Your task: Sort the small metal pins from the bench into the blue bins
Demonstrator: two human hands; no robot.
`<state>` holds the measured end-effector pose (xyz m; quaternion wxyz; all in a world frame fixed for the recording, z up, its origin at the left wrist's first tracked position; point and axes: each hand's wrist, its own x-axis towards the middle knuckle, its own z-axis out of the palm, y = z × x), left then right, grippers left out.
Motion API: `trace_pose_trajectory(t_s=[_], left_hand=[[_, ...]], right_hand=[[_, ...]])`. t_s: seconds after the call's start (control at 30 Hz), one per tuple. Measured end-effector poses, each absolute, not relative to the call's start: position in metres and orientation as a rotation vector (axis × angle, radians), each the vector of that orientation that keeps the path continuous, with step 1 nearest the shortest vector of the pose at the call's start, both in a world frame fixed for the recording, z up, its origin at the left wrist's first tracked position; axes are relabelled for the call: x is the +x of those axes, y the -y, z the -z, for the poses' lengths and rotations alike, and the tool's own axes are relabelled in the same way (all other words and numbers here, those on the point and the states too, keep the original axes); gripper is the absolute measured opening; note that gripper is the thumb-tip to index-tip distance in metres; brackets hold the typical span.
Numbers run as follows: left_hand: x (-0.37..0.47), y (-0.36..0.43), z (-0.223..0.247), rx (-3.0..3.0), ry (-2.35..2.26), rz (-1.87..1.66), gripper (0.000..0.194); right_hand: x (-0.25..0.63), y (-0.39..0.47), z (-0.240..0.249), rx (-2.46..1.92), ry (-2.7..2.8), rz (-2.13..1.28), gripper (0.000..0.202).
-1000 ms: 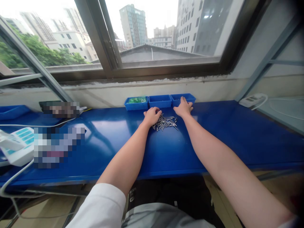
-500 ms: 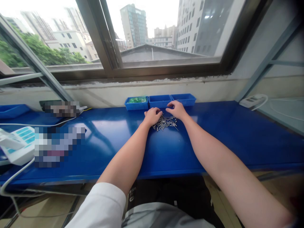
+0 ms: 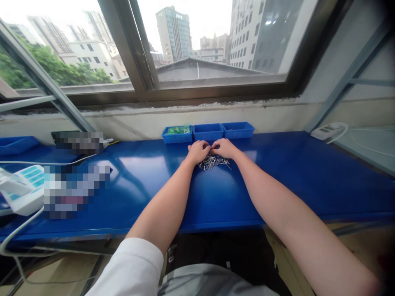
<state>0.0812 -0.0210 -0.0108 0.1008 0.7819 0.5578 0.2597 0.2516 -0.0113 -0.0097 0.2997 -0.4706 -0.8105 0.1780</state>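
Note:
A pile of slender silver metal pieces [image 3: 212, 162], like rivets or long screws, lies on the blue table [image 3: 225, 197]. My left hand [image 3: 199, 151] rests at the pile's left side with its fingers curled in; whatever it grips is too small to name. My right hand [image 3: 224, 148] is over the far side of the pile, its fingertips pinched close to the left fingertips. Anything in that pinch is hidden. Just beyond the hands stand three blue bins: the left bin [image 3: 176, 139] with green packets in it, the middle bin [image 3: 208, 135] and the right bin [image 3: 238, 134].
At the left are a white device [image 3: 27, 185] with blue-green panels, another blue tray [image 3: 18, 144], white cables and blurred-out items. A white power strip [image 3: 327, 130] lies at the far right. The window wall rises behind the bins; metal frame posts stand on both sides.
My right hand has come down and left from beside the right bin to the pile, and its fingers have closed. The left hand has stayed in place.

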Motion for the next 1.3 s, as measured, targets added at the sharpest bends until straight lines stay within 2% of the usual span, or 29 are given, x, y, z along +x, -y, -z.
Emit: trace_pose_trajectory(t_s=[0.17,0.57,0.73,0.9,1.1,1.3], left_hand=[[0.081,0.023,0.009,2.306,-1.641,-0.774,0.027],[0.081,0.028,0.007,2.316,-1.566,-0.902,0.033],[0.08,0.026,0.007,2.33,-1.545,-0.898,0.027],[0.08,0.025,0.008,2.33,-1.566,-0.921,0.027],[0.081,0.026,0.008,2.32,-1.588,-0.909,0.03],[0.083,0.024,0.01,2.167,-1.699,-0.985,0.045]], right_hand=[[0.251,0.012,0.01,-1.225,2.151,-0.471,0.008],[0.248,0.012,0.007,-1.234,1.957,-0.599,0.017],[0.248,0.015,0.002,-1.232,2.015,-0.533,0.034],[0.247,0.012,0.004,-1.098,1.787,-0.651,0.022],[0.249,0.012,0.005,-1.02,1.61,-0.748,0.026],[0.26,0.009,0.0,-1.225,1.441,-0.467,0.03]])
